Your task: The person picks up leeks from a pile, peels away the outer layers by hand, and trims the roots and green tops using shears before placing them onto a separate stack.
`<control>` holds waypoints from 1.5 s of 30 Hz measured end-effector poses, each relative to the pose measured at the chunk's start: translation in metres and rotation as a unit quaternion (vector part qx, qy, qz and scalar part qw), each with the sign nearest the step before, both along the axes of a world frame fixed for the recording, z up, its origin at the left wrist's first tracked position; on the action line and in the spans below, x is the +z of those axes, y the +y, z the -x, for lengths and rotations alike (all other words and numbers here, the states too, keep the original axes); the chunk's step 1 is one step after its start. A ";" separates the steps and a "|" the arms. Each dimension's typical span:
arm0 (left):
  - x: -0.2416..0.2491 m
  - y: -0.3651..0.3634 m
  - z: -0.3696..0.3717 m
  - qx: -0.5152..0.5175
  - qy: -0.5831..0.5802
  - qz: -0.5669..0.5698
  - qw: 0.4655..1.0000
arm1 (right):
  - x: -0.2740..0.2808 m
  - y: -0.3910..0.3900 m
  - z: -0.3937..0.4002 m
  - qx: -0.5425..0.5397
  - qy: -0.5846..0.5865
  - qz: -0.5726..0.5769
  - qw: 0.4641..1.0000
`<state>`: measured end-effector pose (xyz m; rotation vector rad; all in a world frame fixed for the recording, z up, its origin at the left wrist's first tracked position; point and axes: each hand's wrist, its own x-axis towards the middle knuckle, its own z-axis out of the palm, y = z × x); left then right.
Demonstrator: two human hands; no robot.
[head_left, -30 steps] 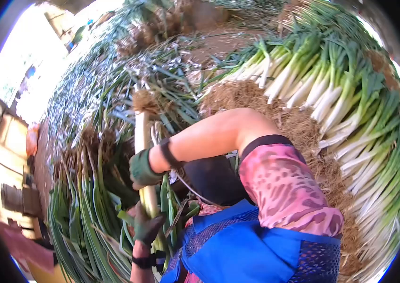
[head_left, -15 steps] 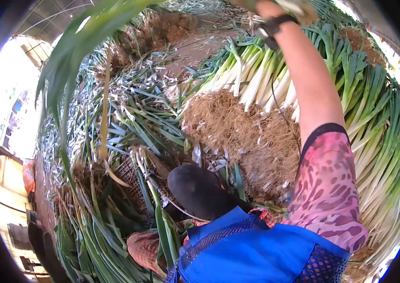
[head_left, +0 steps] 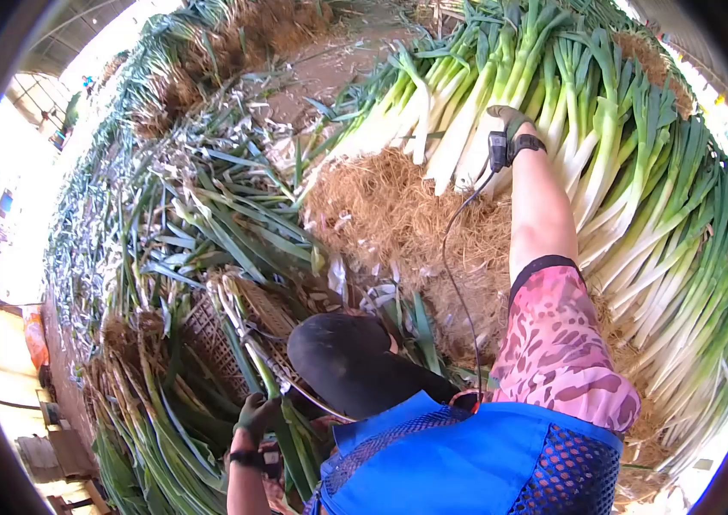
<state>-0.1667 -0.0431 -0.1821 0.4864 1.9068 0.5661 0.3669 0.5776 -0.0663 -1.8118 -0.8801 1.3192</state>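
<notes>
- Green-gloved right hand [head_left: 508, 120], arm stretched forward, rests on the white shafts of the stacked leeks [head_left: 604, 163]; the fingers lie pressed down among the stalks, and whether they close around one cannot be told.
- A black wrist strap [head_left: 525, 144] circles the right wrist; a dark cable [head_left: 452, 257] runs from a small black device at the glove back toward the body.
- The stacked leeks lie side by side at upper right, white ends toward the brown root trimmings [head_left: 407, 223], green tops fanned outward.
- Green-gloved left hand [head_left: 254, 417], low at the left, curls its fingers around the green leek leaves [head_left: 291, 429] beside it.
- A woven basket [head_left: 209, 330] lies among loose leaves just above the left hand.
- A black cap [head_left: 342, 360] and blue mesh vest [head_left: 476, 463] fill the foreground.
</notes>
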 end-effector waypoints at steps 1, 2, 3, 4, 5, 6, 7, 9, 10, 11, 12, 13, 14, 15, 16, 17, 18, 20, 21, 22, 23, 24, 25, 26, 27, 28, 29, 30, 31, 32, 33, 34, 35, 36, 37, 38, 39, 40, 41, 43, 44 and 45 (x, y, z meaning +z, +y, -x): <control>-0.024 0.006 -0.004 0.002 -0.002 0.039 0.999 | -0.036 0.043 -0.023 -0.004 0.020 0.007 1.000; -0.054 0.008 -0.008 0.068 -0.083 -0.021 0.994 | -0.018 0.013 -0.015 -0.023 0.036 0.014 0.999; -0.084 0.005 -0.012 0.143 -0.158 -0.080 0.974 | 0.000 -0.018 0.003 -0.034 0.054 0.024 0.998; -0.115 0.005 -0.011 0.151 -0.147 -0.124 0.969 | 0.008 -0.034 0.013 -0.010 0.047 -0.011 0.999; -0.131 0.005 -0.010 0.163 -0.134 -0.167 0.963 | 0.012 -0.043 0.018 0.018 0.041 -0.045 0.998; -0.098 0.009 -0.020 0.131 -0.086 -0.122 0.980 | 0.018 -0.054 0.025 0.013 0.045 -0.059 0.997; -0.061 0.023 -0.032 0.097 -0.043 -0.074 0.992 | 0.016 -0.055 0.030 0.008 0.051 -0.075 0.996; -0.056 0.023 -0.028 0.110 -0.011 -0.036 0.993 | -0.003 -0.028 0.030 -0.021 -0.032 -0.117 0.992; -0.063 0.016 -0.022 0.115 -0.041 -0.068 0.990 | -0.006 -0.022 0.043 -0.072 -0.216 -0.127 0.966; -0.070 0.012 -0.015 0.117 -0.070 -0.103 0.985 | 0.001 -0.037 0.064 -0.074 -0.377 -0.180 0.905; -0.025 0.017 -0.023 0.111 -0.072 -0.116 0.984 | 0.011 -0.056 0.088 -0.104 -0.539 -0.208 0.810; -0.037 0.008 -0.010 0.113 -0.085 -0.116 0.983 | 0.005 -0.068 0.106 -0.083 -0.594 -0.334 0.727; -0.013 0.004 -0.009 0.140 -0.104 -0.111 0.978 | 0.013 -0.097 0.137 0.037 -0.509 -0.369 0.777; 0.018 0.000 -0.010 0.165 -0.122 -0.107 0.973 | 0.022 -0.122 0.163 0.156 -0.412 -0.394 0.807; 0.029 -0.009 -0.005 0.169 -0.140 -0.137 0.966 | 0.011 -0.144 0.192 0.297 -0.304 -0.394 0.815; 0.040 -0.019 0.000 0.172 -0.157 -0.168 0.958 | 0.000 -0.165 0.222 0.425 -0.176 -0.354 0.814; 0.067 -0.026 -0.005 0.196 -0.184 -0.199 0.942 | 0.009 -0.215 0.259 0.513 -0.179 -0.342 0.767; 0.111 -0.040 -0.009 0.168 -0.133 -0.194 0.957 | 0.007 -0.312 0.320 0.651 0.004 -0.228 0.724; 0.124 -0.049 -0.010 0.142 -0.107 -0.183 0.967 | -0.001 -0.339 0.348 0.732 0.005 -0.318 0.603; 0.130 -0.057 -0.013 0.115 -0.103 -0.192 0.969 | -0.012 -0.372 0.376 0.712 0.046 -0.306 0.630; 0.134 -0.067 -0.018 0.087 -0.099 -0.200 0.971 | -0.023 -0.400 0.403 0.692 0.087 -0.292 0.655; 0.132 -0.080 -0.024 0.091 -0.110 -0.210 0.967 | -0.034 -0.411 0.435 0.625 0.082 -0.383 0.676; 0.149 -0.088 -0.035 0.098 -0.153 -0.187 0.965 | -0.038 -0.413 0.464 0.549 0.077 -0.467 0.689; 0.158 -0.097 -0.039 0.024 -0.085 -0.188 0.978 | -0.014 -0.414 0.478 0.492 0.109 -0.459 0.732; 0.162 -0.107 -0.043 -0.050 -0.017 -0.186 0.981 | -0.042 -0.397 0.513 0.394 0.016 -0.535 0.747; 0.151 -0.122 -0.051 0.003 -0.093 -0.177 0.980 | -0.068 -0.371 0.544 0.501 0.216 -0.405 0.733; 0.183 -0.121 -0.069 0.044 -0.130 -0.156 0.978 | -0.074 -0.364 0.552 0.573 0.272 -0.310 0.709; 0.176 -0.135 -0.074 0.072 -0.152 -0.155 0.973 | -0.069 -0.363 0.555 0.630 0.308 -0.205 0.683; 0.164 -0.150 -0.078 0.101 -0.174 -0.156 0.967 | -0.072 -0.375 0.551 0.645 0.339 -0.145 0.669; 0.161 -0.159 -0.080 0.105 -0.185 -0.152 0.965 | -0.066 -0.392 0.542 0.656 0.365 -0.082 0.656; 0.158 -0.166 -0.083 0.101 -0.179 -0.162 0.965 | -0.059 -0.408 0.533 0.662 0.385 -0.020 0.643; 0.156 -0.173 -0.083 0.104 -0.177 -0.172 0.963 | -0.059 -0.417 0.533 0.707 0.409 -0.010 0.577; 0.153 -0.179 -0.083 0.106 -0.176 -0.182 0.962 | -0.049 -0.423 0.535 0.732 0.427 0.017 0.530; 0.151 -0.184 -0.083 0.123 -0.168 -0.209 0.956 | -0.038 -0.430 0.537 0.755 0.441 0.045 0.483; 0.150 -0.188 -0.081 0.138 -0.162 -0.234 0.949 | -0.026 -0.434 0.542 0.763 0.458 0.081 0.449; 0.150 -0.191 -0.080 0.152 -0.156 -0.258 0.941 | -0.011 -0.439 0.547 0.770 0.471 0.118 0.414; 0.161 -0.190 -0.080 0.194 -0.111 -0.251 0.942 | 0.011 -0.442 0.553 0.821 0.384 0.010 0.423; 0.158 -0.193 -0.075 0.215 -0.106 -0.256 0.936 | 0.028 -0.441 0.564 0.845 0.205 -0.200 0.451; 0.154 -0.197 -0.071 0.236 -0.101 -0.261 0.931 | 0.037 -0.435 0.577 0.806 0.169 -0.250 0.509; 0.155 -0.202 -0.070 0.301 -0.071 -0.298 0.903 | 0.101 -0.438 0.575 0.676 0.073 -0.287 0.675; 0.157 -0.207 -0.072 0.285 -0.067 -0.298 0.909 | 0.083 -0.396 0.619 0.646 0.139 -0.354 0.662; 0.159 -0.211 -0.072 0.268 -0.062 -0.300 0.913 | 0.118 -0.398 0.607 0.587 0.145 -0.296 0.740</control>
